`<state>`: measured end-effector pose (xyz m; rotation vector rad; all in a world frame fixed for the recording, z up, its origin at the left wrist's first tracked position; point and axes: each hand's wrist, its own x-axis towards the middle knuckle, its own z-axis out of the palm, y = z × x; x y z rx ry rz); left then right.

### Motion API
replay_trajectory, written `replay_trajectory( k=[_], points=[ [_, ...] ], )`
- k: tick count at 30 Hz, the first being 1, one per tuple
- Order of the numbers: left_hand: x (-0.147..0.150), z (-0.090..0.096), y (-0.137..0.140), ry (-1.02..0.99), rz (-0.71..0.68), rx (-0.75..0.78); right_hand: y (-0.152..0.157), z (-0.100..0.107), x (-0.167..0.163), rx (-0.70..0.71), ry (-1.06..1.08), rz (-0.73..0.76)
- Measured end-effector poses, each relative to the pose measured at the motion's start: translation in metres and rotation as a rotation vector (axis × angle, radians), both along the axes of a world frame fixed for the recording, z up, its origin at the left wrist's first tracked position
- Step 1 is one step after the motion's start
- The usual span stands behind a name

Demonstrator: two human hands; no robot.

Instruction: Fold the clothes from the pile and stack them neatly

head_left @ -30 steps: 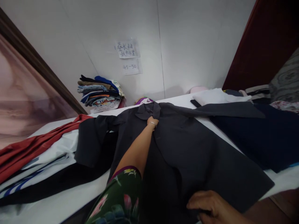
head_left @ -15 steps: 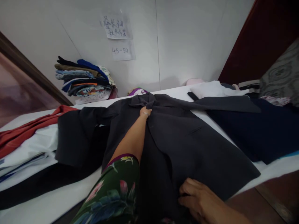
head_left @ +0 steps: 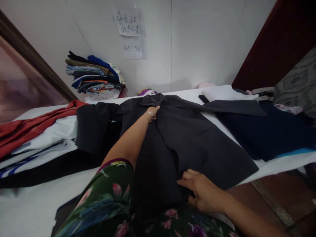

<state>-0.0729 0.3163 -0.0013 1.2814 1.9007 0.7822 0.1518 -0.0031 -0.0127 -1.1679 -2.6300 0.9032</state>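
A dark grey jacket (head_left: 197,138) lies spread front up, collar toward the wall, one sleeve out to each side. My left hand (head_left: 153,112), with a bracelet at the wrist, is closed on the jacket's front edge just below the collar. Lower down, near the hem, my right hand (head_left: 197,187) has its fingers bent round the same front edge. The jacket's left-hand sleeve is bent over, and its lower part drops close to my body.
Red, white and black garments (head_left: 49,121) lie loosely at the left. A stack of folded clothes (head_left: 95,75) stands by the wall. Navy clothing (head_left: 269,131) and a white folded garment (head_left: 219,93) are at the right. Paper signs (head_left: 132,33) hang on the wall.
My right hand has shifted up and slightly left along the jacket's front edge. My left hand stays near the collar with its wrist turned. The camera view has tilted a little.
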Motion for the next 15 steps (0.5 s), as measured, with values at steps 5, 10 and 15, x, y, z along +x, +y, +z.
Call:
replay_trajectory(
  k=[5, 10, 15],
  points=[
    [0.001, -0.018, -0.068, 0.108, -0.174, -0.146, -0.010, -0.001, -0.003, 0.066, -0.067, -0.001],
    [0.008, -0.037, -0.109, 0.219, -0.292, -0.051, -0.018, -0.007, -0.004, 0.174, -0.050, 0.019],
    [0.010, -0.038, -0.108, 0.341, -0.209, 0.093, -0.023, -0.015, -0.003, 0.220, 0.034, 0.029]
  ],
)
